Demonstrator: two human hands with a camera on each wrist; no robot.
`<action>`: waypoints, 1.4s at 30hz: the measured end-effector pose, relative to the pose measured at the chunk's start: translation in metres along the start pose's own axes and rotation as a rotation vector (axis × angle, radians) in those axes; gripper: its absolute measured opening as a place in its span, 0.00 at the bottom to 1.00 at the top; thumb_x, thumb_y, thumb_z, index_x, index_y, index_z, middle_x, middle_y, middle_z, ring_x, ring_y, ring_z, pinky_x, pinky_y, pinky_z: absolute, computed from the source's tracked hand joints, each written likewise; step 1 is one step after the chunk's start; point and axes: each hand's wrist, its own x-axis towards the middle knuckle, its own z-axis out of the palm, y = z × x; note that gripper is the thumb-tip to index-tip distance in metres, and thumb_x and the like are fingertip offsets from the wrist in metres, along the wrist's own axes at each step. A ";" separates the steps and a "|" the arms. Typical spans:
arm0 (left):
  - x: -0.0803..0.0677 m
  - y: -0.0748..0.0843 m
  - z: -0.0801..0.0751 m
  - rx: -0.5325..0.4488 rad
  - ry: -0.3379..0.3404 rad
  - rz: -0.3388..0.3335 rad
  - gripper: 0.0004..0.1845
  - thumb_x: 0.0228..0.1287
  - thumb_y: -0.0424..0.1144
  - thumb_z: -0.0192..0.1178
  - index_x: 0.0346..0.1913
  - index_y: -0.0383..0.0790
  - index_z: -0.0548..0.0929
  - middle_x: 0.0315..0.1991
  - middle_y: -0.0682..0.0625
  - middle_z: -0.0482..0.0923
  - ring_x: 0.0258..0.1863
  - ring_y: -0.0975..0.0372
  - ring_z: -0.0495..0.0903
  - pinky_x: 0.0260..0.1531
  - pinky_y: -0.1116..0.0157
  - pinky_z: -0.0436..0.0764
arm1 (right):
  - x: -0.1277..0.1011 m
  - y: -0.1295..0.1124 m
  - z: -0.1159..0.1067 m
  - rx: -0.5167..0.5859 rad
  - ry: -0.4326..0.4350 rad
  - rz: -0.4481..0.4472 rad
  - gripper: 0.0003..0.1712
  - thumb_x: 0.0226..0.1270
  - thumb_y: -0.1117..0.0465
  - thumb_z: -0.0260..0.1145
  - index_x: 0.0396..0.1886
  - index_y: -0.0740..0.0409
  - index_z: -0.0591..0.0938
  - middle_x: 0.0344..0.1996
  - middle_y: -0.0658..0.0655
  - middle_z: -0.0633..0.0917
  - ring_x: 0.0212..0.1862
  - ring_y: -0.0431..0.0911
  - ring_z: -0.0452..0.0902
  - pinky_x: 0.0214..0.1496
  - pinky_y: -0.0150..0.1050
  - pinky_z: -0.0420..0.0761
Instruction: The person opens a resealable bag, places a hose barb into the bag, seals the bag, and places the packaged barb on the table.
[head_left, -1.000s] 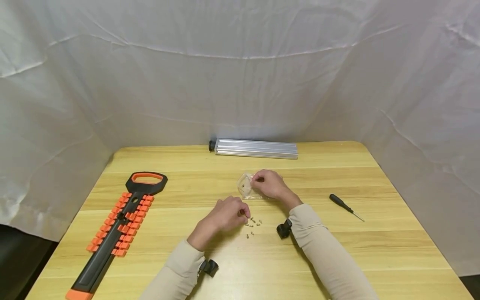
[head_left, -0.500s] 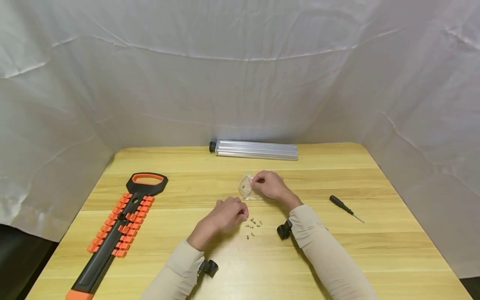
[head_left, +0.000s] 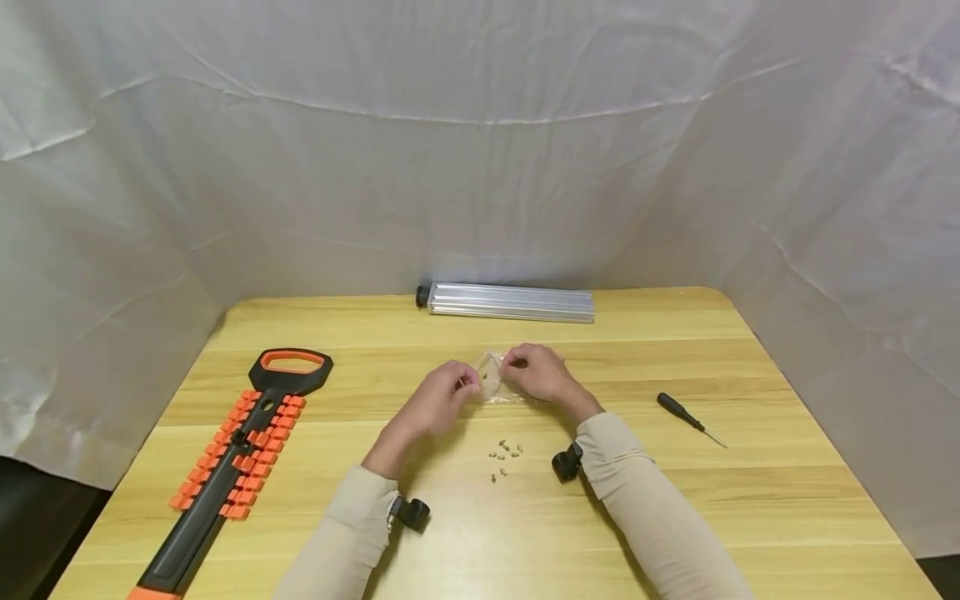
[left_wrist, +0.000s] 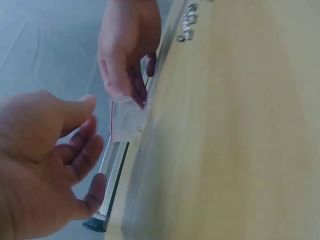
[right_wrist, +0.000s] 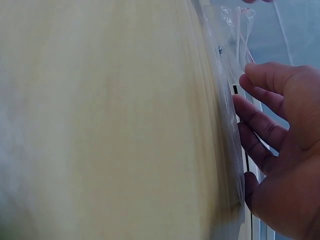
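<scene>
My right hand (head_left: 537,372) pinches a small clear zip-lock bag (left_wrist: 125,122) between thumb and index finger. The bag has a red line along one edge, and a small metal piece (head_left: 484,377) shows inside it. Just left of the bag is my left hand (head_left: 441,397). In the left wrist view its thumb and fingers (left_wrist: 86,157) are loosely bent and apart, with nothing seen between them. Several small metal fittings (head_left: 502,456) lie scattered on the table in front of the hands; their exact kind is too small to tell.
A black rack with orange clips (head_left: 247,450) lies at the left of the wooden table (head_left: 600,533). At the back rests a silver aluminium profile (head_left: 513,302) with a black knob. A black-handled screwdriver (head_left: 682,412) lies right. Pale cloth (head_left: 480,183) hangs behind.
My left hand has moved from beside the metal fittings up and away to the bag's left side. My right hand keeps its pinch on the bag, nearly still.
</scene>
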 end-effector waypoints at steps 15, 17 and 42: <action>0.031 0.000 0.000 0.111 0.051 -0.069 0.05 0.69 0.38 0.57 0.42 0.42 0.81 0.39 0.49 0.74 0.38 0.60 0.73 0.42 0.63 0.76 | 0.002 -0.001 0.001 0.000 0.011 -0.016 0.05 0.64 0.48 0.65 0.34 0.40 0.85 0.46 0.48 0.86 0.53 0.48 0.78 0.63 0.56 0.67; 0.031 -0.001 0.001 0.130 0.047 -0.081 0.06 0.69 0.38 0.58 0.42 0.41 0.82 0.39 0.49 0.75 0.37 0.60 0.72 0.42 0.62 0.75 | 0.002 -0.001 0.002 0.001 0.010 -0.022 0.05 0.65 0.49 0.65 0.34 0.40 0.85 0.46 0.48 0.86 0.53 0.48 0.78 0.63 0.55 0.68; 0.004 -0.007 0.000 -0.030 0.007 -0.057 0.04 0.69 0.36 0.56 0.40 0.43 0.82 0.32 0.53 0.76 0.30 0.63 0.73 0.28 0.69 0.74 | 0.000 -0.001 0.000 0.003 0.005 0.014 0.06 0.64 0.48 0.65 0.35 0.40 0.85 0.49 0.50 0.85 0.55 0.50 0.78 0.66 0.60 0.62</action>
